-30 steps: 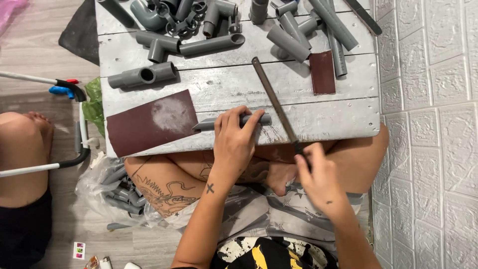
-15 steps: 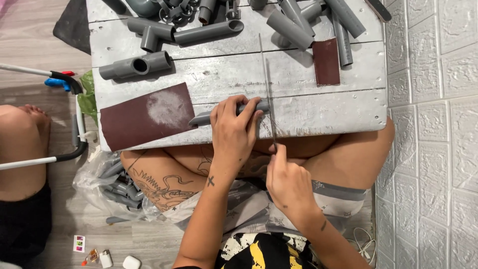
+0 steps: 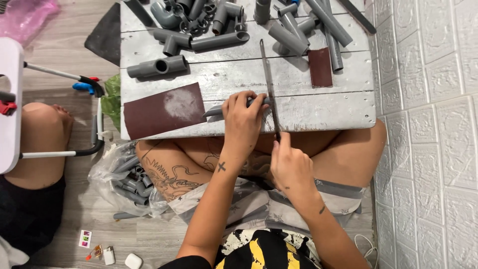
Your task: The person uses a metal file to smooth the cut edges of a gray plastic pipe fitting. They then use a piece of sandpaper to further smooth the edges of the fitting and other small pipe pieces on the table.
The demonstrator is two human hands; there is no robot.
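My left hand (image 3: 244, 119) presses a short grey pipe piece (image 3: 215, 110) flat on the white wooden board (image 3: 323, 107), near its front edge. My right hand (image 3: 290, 167) grips the near end of a long thin saw blade (image 3: 269, 79). The blade lies across the pipe just right of my left fingers and points away from me. A large sheet of dark red sandpaper (image 3: 162, 109) with a white dusty patch lies left of the pipe.
Several grey pipes and fittings (image 3: 199, 25) crowd the board's far half, with a small sandpaper piece (image 3: 320, 67) at right. A plastic bag of pipe pieces (image 3: 124, 177) sits on the floor at left. Another person's knee (image 3: 42, 134) is far left; a white brick wall (image 3: 428, 124) stands right.
My right hand has swung the blade from a slant to nearly straight across the pipe and pushed it further forward. My left hand kept holding the pipe.
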